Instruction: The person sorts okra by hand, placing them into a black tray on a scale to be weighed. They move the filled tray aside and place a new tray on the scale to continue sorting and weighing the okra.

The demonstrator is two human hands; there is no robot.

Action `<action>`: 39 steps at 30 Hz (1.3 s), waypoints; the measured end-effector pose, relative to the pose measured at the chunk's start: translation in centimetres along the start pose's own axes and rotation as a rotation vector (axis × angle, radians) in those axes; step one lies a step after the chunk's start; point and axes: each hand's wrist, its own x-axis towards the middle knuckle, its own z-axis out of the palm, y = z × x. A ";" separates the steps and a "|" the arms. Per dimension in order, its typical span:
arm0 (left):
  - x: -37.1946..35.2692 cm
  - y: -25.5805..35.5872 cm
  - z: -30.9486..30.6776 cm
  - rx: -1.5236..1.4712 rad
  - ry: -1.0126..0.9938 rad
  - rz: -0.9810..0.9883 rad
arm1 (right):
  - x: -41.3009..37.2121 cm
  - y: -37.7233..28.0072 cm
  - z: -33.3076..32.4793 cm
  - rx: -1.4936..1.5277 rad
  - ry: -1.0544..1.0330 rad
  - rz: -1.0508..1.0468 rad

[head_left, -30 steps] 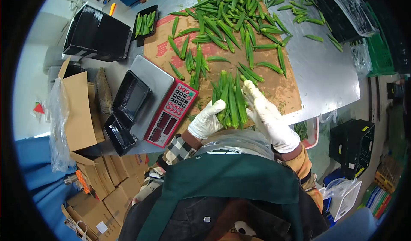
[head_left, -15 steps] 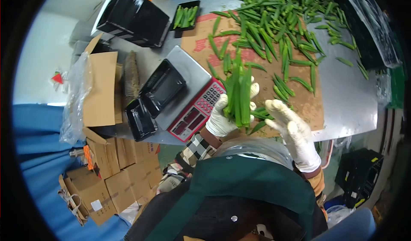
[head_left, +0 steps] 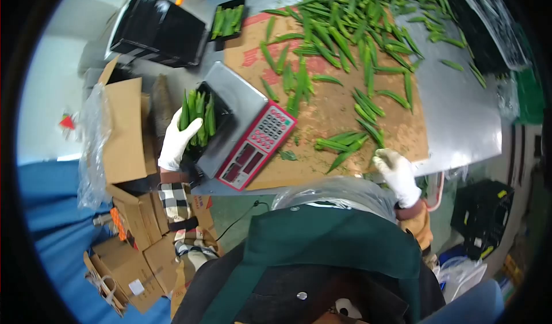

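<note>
My left hand (head_left: 177,143), in a white glove, is closed round a bunch of green okra (head_left: 198,117) at the black tray (head_left: 223,116) on the scale. The scale (head_left: 256,140) has a steel plate and a red keypad panel. My right hand (head_left: 397,176), also gloved, is at the front edge of the cardboard sheet (head_left: 322,171), its fingers curled near the tip of an okra pod (head_left: 374,133). Whether its fingertips grip anything is too small to tell. Several loose pods (head_left: 345,143) lie between the hands.
A large okra pile (head_left: 356,13) covers the back of the table. A filled black tray (head_left: 228,19) stands behind the scale. To the left are a black box (head_left: 158,31) and an open carton (head_left: 123,131). A black crate (head_left: 483,217) is at the lower right.
My left hand has carried the okra bunch leftward from over the cardboard to the black tray. My right hand has lowered a little and its fingers have curled. The view has shifted slightly.
</note>
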 end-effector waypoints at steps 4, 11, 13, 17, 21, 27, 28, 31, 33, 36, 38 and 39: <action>-0.4 -0.2 3.7 0.282 0.200 0.123 | -0.3 5.6 3.1 -0.238 -0.003 0.198; -2.7 5.8 11.4 0.047 0.356 0.357 | 2.3 10.9 7.4 -0.174 0.189 0.352; -3.4 6.3 13.2 0.066 0.382 0.401 | 2.5 9.3 6.1 0.264 0.239 0.428; -5.0 6.4 16.1 0.193 0.307 0.424 | 1.4 3.7 2.4 0.710 0.281 0.352; -6.9 6.7 20.6 0.046 0.045 0.346 | 0.0 -1.0 0.6 0.777 0.086 0.196; -9.8 9.0 26.4 -0.428 -0.499 -0.031 | -1.4 -5.9 2.3 0.653 -0.231 0.128; -9.9 9.2 26.2 -0.497 -0.562 -0.062 | -1.5 -6.2 2.9 0.672 -0.272 0.133; -9.7 10.0 24.1 -0.576 -0.542 -0.114 | -1.4 -5.8 3.7 0.748 -0.356 0.150; -9.0 9.4 22.7 -0.527 -0.431 -0.052 | -1.1 -5.1 3.9 0.771 -0.356 0.147; -7.2 7.7 19.4 -0.401 0.017 0.066 | -0.8 -4.6 4.0 0.663 -0.280 0.105; -5.3 5.7 15.4 0.053 0.458 0.363 | -0.6 -3.7 4.6 0.693 -0.241 0.098; -5.1 6.0 13.1 0.233 0.579 0.381 | -0.5 -3.4 4.7 0.701 -0.244 0.109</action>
